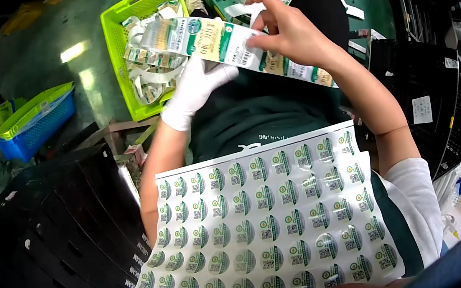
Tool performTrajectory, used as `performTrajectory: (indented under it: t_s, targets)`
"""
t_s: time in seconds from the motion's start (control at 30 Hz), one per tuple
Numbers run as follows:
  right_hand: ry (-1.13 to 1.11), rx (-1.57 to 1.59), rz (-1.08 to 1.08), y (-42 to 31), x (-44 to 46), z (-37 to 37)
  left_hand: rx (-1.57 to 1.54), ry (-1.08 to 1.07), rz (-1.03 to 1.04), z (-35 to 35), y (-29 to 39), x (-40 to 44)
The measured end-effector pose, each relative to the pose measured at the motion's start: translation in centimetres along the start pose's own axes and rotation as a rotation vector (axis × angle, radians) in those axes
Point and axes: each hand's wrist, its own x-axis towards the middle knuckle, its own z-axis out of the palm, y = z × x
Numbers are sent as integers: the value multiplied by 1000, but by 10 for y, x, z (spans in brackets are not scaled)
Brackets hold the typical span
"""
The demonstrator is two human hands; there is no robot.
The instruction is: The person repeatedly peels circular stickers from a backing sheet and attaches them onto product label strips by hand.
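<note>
My left hand (201,86), in a white glove, grips a strip of joined flat packets (206,39) from below, thumb against its lower edge. The packets are clear, white and green, with printed text and barcodes; a round dark sticker (193,25) shows on one. Over the strip's middle is my bare right hand (291,33), fingers bent and apart, the thumb tip lying at the packet's face. The strip runs on under my right wrist. Nearer my body, a white sheet (264,210) bears rows of round green stickers with square codes.
A lime-green basket (118,65) and a dark green crate (215,3) hold more packet strips. Stacked black crates (61,247) stand at left, near a blue and green basket (40,125). More black crates (418,80) are at right. A person's foot (195,2) shows between the baskets.
</note>
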Motion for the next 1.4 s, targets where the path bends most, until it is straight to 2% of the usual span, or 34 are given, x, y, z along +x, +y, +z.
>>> performTrajectory:
  t_s: [0.03, 0.1, 0.13, 0.3, 0.47, 0.57, 0.67, 0.77, 0.8, 0.87, 0.9, 0.97, 1.03, 1.1, 1.13, 1.23, 1.27, 1.3, 1.4]
  targets:
    - [46, 12, -27, 5, 5, 1, -38, 210, 36, 1, -19, 6]
    - [230, -3, -80, 5, 18, -9, -446, 384, 76, 13, -21, 12]
    - [158, -38, -80, 0, 19, -17, -507, 412, 111, 17, -18, 14]
    - [-220, -281, -270, -35, 32, -27, -524, 477, 161, 23, -3, 12]
    - [-354, -507, -376, -48, 47, -19, -434, 476, 189, 20, -1, 12]
    - [-392, -561, -382, -51, 55, -12, -413, 488, 197, 14, 0, 11]
    - [-291, -572, -436, -41, 63, -5, -441, 482, 231, 15, 1, 14]
    - [-199, -791, -246, -56, 74, -18, -509, 470, 255, 12, 5, 11]
    - [-108, -712, -268, -51, 79, -21, -513, 465, 262, 11, 5, 9]
    - [-511, -622, -192, -67, 91, -51, -515, 484, 239, 9, 7, 8]
    - [-284, -606, -167, -62, 79, -29, -477, 468, 246, 12, 9, 9]
    - [-355, -588, -229, -66, 72, -14, -402, 428, 262, 13, 14, 13]
    - [-305, -442, -322, -63, 76, -15, -597, 377, 242, 8, 18, 11]
    - [-282, -248, -264, -56, 84, -26, -732, 394, 162, -6, 23, 7]
    - [-341, -305, -217, -60, 82, -39, -783, 436, 87, -11, 29, 5]
    - [-331, -287, -329, -39, 61, -35, -938, 395, 47, -37, 29, 5]
    - [-491, -403, -235, -46, 58, -38, -999, 355, 86, -45, 32, 1]
    - [-482, -303, -214, -37, 56, -32, -1108, 213, 189, -52, 36, 0]
    - [-340, -83, -203, -31, 58, -16, -1174, 127, 327, -26, 35, 0]
